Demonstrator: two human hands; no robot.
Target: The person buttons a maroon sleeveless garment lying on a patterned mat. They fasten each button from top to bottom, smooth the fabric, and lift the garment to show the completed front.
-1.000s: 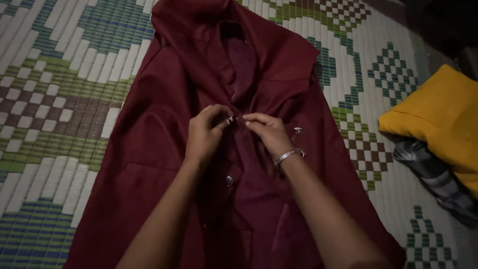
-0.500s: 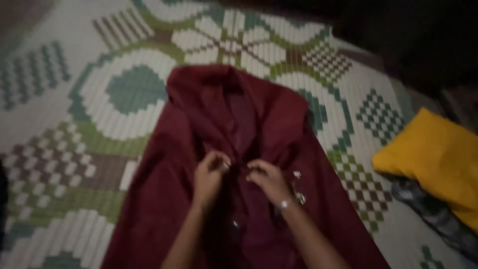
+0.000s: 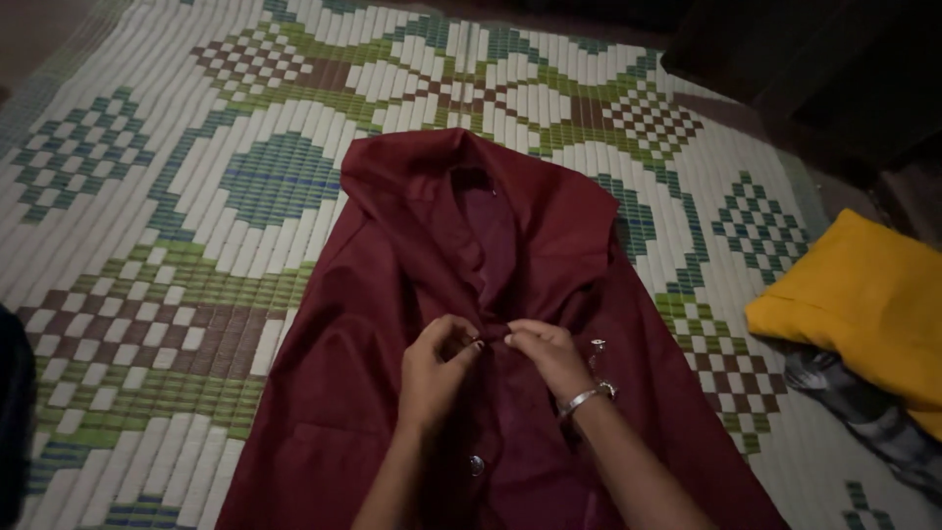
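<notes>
A dark red coat [image 3: 373, 294] lies spread flat on a woven patterned mat [image 3: 196, 196], collar toward the far side. My left hand [image 3: 437, 368] and my right hand [image 3: 549, 358] meet at the coat's front opening, fingertips pinching the fabric edges together at chest height. A silver bangle circles my right wrist. One round metal button [image 3: 476, 464] shows lower on the front, and two more [image 3: 599, 345] sit just right of my right hand.
A yellow folded cloth [image 3: 863, 294] lies at the right on a grey checked fabric [image 3: 873, 412]. Dark objects fill the upper right corner, and a dark shape sits at the left edge.
The camera tilted up, so the coat's collar and more of the mat are in view. Both hands stay pinched at the same spot on the coat front.
</notes>
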